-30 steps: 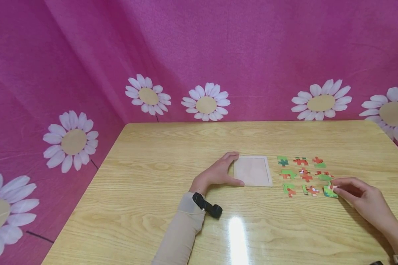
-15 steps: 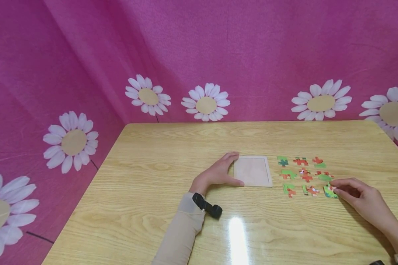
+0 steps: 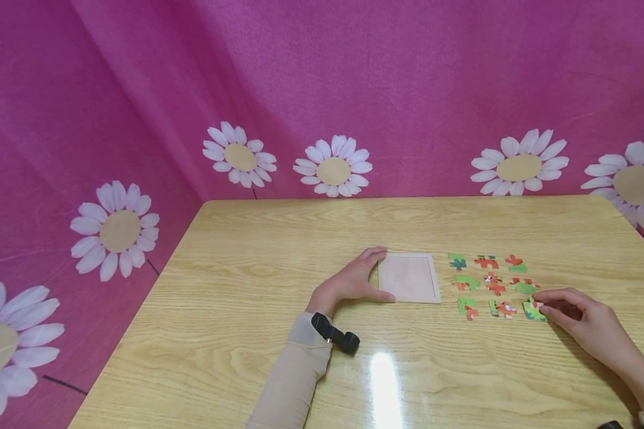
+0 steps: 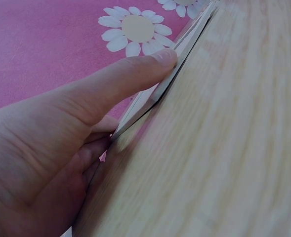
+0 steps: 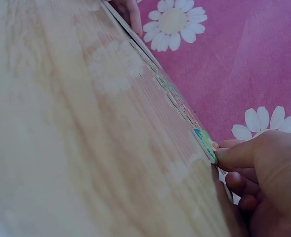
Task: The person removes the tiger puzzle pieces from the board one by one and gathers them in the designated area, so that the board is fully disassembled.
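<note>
In the head view a square pale wooden puzzle board (image 3: pixel 408 277) with a raised rim lies on the table. My left hand (image 3: pixel 354 278) holds its left side, thumb on the near edge and fingers at the far corner; the left wrist view shows the thumb (image 4: pixel 155 66) pressing the rim. To the right, jigsaw pieces (image 3: pixel 495 283) with green and orange print lie apart in three rows. My right hand (image 3: pixel 590 322) pinches the near-right corner piece (image 3: pixel 533 310) between thumb and fingers. In the right wrist view this green piece (image 5: pixel 204 143) shows at the thumb tip, close over the table.
The wood-grain table (image 3: pixel 236 298) stretches out around the board, with a bright light reflection (image 3: pixel 385 387) near its front. Behind it hangs a pink curtain (image 3: pixel 408 89) printed with daisies. A black camera strap (image 3: pixel 335 333) circles the left wrist.
The corner piece under my right fingertips has shifted slightly, and the fingers barely moved. My left hand and the board have stayed put.
</note>
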`<state>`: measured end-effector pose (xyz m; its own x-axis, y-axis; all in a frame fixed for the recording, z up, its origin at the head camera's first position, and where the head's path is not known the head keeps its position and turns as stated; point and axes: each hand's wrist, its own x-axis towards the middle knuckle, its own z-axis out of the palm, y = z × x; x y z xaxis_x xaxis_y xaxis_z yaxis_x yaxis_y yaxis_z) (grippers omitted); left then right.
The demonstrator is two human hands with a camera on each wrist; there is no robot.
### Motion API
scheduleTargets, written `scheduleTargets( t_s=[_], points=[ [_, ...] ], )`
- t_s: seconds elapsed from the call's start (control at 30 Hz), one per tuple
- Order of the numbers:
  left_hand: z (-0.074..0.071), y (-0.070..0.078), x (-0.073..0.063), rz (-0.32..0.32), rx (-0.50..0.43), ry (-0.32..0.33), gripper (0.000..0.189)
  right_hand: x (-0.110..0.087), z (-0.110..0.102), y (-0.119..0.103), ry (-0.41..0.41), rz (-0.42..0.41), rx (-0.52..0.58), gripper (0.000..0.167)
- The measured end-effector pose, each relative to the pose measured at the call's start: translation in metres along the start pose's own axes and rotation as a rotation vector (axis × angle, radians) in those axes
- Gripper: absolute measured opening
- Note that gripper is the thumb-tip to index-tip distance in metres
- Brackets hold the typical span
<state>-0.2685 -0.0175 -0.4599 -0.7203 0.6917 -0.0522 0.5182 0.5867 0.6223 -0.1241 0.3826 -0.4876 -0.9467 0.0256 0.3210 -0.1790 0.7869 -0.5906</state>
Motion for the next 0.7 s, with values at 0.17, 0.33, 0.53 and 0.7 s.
scheduleTargets(
  t_s=[0.17, 0.33, 0.53, 0.7],
  points=[
    [0.0, 0.0, 0.0, -0.002, 0.003, 0.0, 0.101, 0.001, 0.0, 0.0, -0.019, 0.01, 0.0, 0.016],
    [0.0, -0.001, 0.0, 0.006, 0.009, 0.0, 0.101, 0.002, -0.001, -0.001, -0.031, 0.031, 0.003, 0.016],
    [0.002, -0.001, 0.002, 0.003, -0.014, -0.012, 0.101, 0.002, 0.0, -0.006, 0.008, 0.059, 0.028, 0.015],
    [0.004, -0.001, -0.001, -0.003, -0.032, -0.033, 0.101, 0.004, 0.009, -0.024, 0.091, -0.012, 0.066, 0.013]
  ],
)
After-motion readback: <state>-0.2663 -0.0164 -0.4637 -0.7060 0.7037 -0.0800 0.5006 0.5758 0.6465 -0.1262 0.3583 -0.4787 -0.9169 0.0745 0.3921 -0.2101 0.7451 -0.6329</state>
